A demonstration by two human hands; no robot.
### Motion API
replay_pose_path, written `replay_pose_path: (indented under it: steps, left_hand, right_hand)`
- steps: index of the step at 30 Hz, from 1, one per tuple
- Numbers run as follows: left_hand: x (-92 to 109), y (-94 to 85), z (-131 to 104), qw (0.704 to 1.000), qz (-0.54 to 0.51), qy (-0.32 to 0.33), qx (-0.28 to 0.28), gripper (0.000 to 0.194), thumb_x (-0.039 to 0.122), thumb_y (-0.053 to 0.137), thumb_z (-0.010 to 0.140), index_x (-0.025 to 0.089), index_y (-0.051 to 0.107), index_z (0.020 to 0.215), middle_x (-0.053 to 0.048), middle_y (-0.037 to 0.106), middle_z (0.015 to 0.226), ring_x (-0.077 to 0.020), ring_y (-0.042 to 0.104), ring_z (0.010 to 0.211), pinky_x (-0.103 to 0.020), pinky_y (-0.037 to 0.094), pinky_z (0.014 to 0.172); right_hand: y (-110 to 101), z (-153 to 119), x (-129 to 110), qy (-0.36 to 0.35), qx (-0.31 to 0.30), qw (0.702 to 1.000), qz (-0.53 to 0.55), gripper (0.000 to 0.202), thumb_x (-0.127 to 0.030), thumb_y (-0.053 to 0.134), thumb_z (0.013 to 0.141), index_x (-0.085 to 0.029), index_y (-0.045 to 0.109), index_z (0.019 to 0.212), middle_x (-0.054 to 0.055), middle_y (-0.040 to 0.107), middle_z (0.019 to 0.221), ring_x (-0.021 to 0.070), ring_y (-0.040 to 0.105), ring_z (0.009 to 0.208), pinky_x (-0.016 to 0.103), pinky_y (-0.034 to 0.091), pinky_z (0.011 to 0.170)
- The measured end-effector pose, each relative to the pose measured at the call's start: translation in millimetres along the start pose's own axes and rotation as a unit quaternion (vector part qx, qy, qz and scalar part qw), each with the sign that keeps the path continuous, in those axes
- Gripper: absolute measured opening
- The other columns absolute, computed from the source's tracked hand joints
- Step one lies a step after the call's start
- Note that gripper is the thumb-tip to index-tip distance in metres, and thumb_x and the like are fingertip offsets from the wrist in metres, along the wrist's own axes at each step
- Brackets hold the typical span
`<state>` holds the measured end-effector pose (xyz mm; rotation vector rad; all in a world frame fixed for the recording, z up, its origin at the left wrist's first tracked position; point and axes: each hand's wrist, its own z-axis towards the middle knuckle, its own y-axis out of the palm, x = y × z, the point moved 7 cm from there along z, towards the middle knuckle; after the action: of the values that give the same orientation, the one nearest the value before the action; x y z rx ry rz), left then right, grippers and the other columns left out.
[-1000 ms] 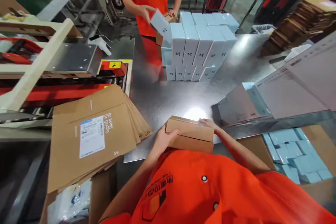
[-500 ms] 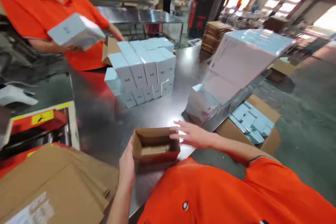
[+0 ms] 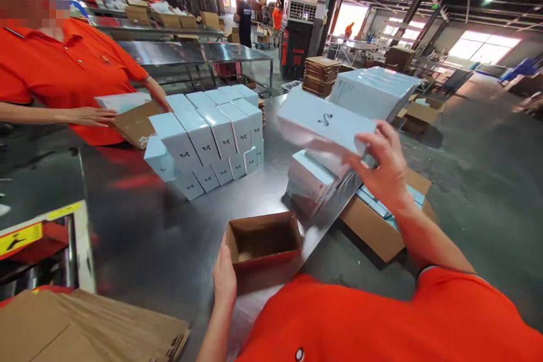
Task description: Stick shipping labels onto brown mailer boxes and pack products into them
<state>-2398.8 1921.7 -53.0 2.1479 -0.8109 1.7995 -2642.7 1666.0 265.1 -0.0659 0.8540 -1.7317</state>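
An open brown cardboard box [image 3: 267,260] stands on the metal table close to my body, and nothing shows inside it. My left hand [image 3: 224,274] grips its left side. Raised over the table's right side, my right hand [image 3: 384,164] pinches one end of a white box [image 3: 326,121] with a dark curly logo. That white box is tilted and slightly blurred. Below it stands a smaller group of white boxes [image 3: 311,181] near the table edge. Left of centre, several more white boxes [image 3: 220,136] are stacked in two layers.
Across the table a co-worker [image 3: 80,85] in orange handles a white box and a brown carton [image 3: 139,124]. Flattened cardboard [image 3: 110,328] lies front left, beside a roller conveyor [image 3: 76,249]. An open carton [image 3: 373,229] with white boxes sits low at right.
My right hand has left the brown box and now holds a white box up at right. My left hand stays on the brown box. The co-worker's white box has come down to a carton.
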Motion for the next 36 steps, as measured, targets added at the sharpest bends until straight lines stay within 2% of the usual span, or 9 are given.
replay_pose_path:
  steps: [4,9,14,17,20,24,29,33,36]
  left_hand:
    - [-4,6.8,5,1.0,-0.023,-0.008,-0.007,0.063,0.051,0.032,0.097,0.012,0.048,0.144,-0.008,0.048,0.15,-0.0248,0.038,0.143,-0.041,0.026,0.122]
    - [0,10.5,8,0.999,-0.027,-0.035,0.012,0.057,0.048,0.033,0.096,0.015,0.056,0.137,-0.009,0.054,0.145,-0.0267,0.043,0.14,-0.044,0.032,0.118]
    - [20,2.8,-3,0.981,0.114,0.119,0.104,0.04,0.047,0.047,0.089,0.016,0.068,0.106,-0.015,0.068,0.114,-0.0291,0.062,0.11,-0.046,0.047,0.101]
    - [27,22.5,-26,0.94,0.219,0.262,-0.02,0.032,0.043,0.048,0.09,0.023,0.069,0.076,-0.008,0.072,0.087,-0.0267,0.065,0.091,-0.044,0.05,0.092]
    - [32,31.1,-50,0.881,0.299,0.364,-0.055,0.029,0.047,0.056,0.087,0.027,0.076,0.089,-0.009,0.074,0.099,-0.0327,0.064,0.104,-0.052,0.04,0.105]
    - [42,38.3,-41,0.839,0.376,0.394,0.004,0.06,0.058,0.059,0.084,0.024,0.063,0.132,-0.017,0.051,0.146,-0.0432,0.03,0.144,-0.067,0.011,0.116]
    - [21,60.2,3,0.838,0.435,0.326,-0.05,0.059,0.056,0.042,0.094,0.022,0.056,0.14,-0.02,0.038,0.154,-0.045,0.022,0.146,-0.077,0.008,0.109]
    - [10,65.8,12,0.856,0.419,0.292,-0.087,0.055,0.052,0.042,0.094,0.024,0.055,0.141,-0.016,0.036,0.157,-0.0438,0.021,0.147,-0.074,0.009,0.11]
    - [20,47.4,8,0.891,0.382,0.24,-0.057,0.059,0.052,0.041,0.095,0.02,0.051,0.144,-0.018,0.031,0.159,-0.0422,0.016,0.149,-0.071,0.011,0.113]
  right_hand:
    - [70,-79,-5,0.095,-0.194,0.952,0.217,0.049,-0.036,0.069,0.085,-0.029,0.054,0.132,0.009,0.038,0.149,0.027,0.044,0.137,0.035,0.058,0.093]
    - [140,-168,25,0.085,-0.457,0.857,0.222,0.051,-0.045,0.06,0.091,-0.024,0.055,0.137,0.013,0.031,0.157,0.0314,0.032,0.145,0.048,0.033,0.118]
    - [177,-185,60,0.19,-0.464,0.822,0.271,0.087,-0.05,0.066,0.086,-0.031,0.019,0.157,0.009,0.012,0.165,0.0321,0.025,0.148,0.051,0.035,0.116]
    - [206,-192,63,0.175,-0.454,0.841,0.237,0.1,-0.049,0.073,0.081,-0.026,0.014,0.159,0.016,0.015,0.163,0.0318,0.032,0.145,0.05,0.038,0.114]
    - [228,-199,56,0.056,-0.455,0.877,0.147,0.081,-0.044,0.071,0.084,-0.028,0.032,0.154,0.014,0.025,0.161,0.0301,0.03,0.146,0.053,0.028,0.119]
    - [232,-211,50,-0.046,-0.551,0.827,0.1,0.057,-0.042,0.063,0.091,-0.037,0.045,0.146,0.008,0.027,0.161,0.0331,0.02,0.149,0.064,0.013,0.118]
    - [196,-218,53,0.057,-0.65,0.74,0.161,0.057,-0.051,0.053,0.095,-0.036,0.042,0.149,0.007,0.012,0.165,0.0357,0.005,0.151,0.062,0.015,0.118]
    - [176,-243,47,0.158,-0.595,0.774,0.146,0.075,-0.059,0.059,0.088,-0.034,0.033,0.154,0.011,0.015,0.164,0.038,0.019,0.149,0.056,0.028,0.117]
    - [200,-264,26,0.162,-0.573,0.794,0.123,0.103,-0.048,0.079,0.071,-0.027,0.025,0.156,0.017,0.015,0.162,0.0407,0.036,0.14,0.051,0.044,0.109]
